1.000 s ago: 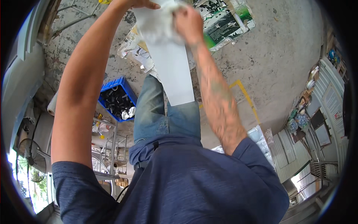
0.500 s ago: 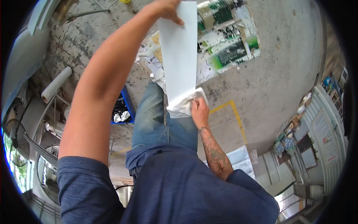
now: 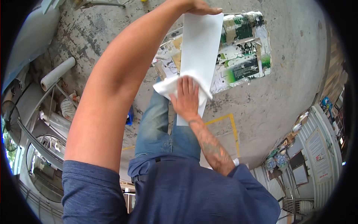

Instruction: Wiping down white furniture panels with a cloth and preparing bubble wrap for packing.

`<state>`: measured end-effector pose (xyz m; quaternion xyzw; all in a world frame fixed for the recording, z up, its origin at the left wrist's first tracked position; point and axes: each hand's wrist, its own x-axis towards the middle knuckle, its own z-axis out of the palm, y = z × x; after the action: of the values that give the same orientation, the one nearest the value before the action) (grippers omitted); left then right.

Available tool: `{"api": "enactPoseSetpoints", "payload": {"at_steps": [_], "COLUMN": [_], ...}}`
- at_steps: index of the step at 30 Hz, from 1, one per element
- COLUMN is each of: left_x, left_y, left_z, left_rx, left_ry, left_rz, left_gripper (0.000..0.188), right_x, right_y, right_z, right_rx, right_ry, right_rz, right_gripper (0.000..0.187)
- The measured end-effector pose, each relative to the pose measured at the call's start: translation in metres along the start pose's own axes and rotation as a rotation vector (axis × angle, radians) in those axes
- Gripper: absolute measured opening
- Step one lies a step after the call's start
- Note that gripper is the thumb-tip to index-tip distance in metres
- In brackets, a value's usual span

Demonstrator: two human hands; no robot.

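A long white panel (image 3: 201,44) stretches away from my thighs, its near end above my jeans. At its far end, my left hand (image 3: 203,7) holds the top edge, with part of the fingers cut off by the picture's upper rim. My right hand (image 3: 186,96) lies flat, fingers stretched out, on a white cloth (image 3: 166,87). Beneath that palm the cloth is spread across the lower part of the panel, its corners sticking out past both sides. Some of the cloth is blurred.
A paint-smeared board (image 3: 242,52) with white, green and black patches lies on the concrete floor beyond the panel. To the left are a pale roll (image 3: 57,74) and a fan (image 3: 10,119). Yellow floor tape (image 3: 235,130) runs at right, near cluttered shelving (image 3: 287,153).
My right hand has gone from bunching the cloth at the panel's near end to lying flat on it farther up. My left hand has shifted from the side onto the far edge.
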<state>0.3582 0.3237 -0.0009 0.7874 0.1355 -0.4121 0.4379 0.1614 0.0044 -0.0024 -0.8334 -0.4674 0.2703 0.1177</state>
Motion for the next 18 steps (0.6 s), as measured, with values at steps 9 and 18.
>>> {"api": "enactPoseSetpoints", "payload": {"at_steps": [9,18], "left_x": [-0.041,-0.01], "left_y": [0.08,0.029], "left_z": [-0.001,0.005], "left_rx": [0.099,0.166], "left_ry": [0.0,0.032], "left_rz": [-0.197,-0.045], "left_gripper": [0.1,0.1], "right_x": [0.15,-0.009], "right_y": [0.021,-0.004], "right_z": [-0.047,0.006], "right_rx": [-0.211,-0.107], "right_ry": [0.443,0.026], "right_rz": [0.014,0.048], "right_gripper": [0.07,0.073]}}
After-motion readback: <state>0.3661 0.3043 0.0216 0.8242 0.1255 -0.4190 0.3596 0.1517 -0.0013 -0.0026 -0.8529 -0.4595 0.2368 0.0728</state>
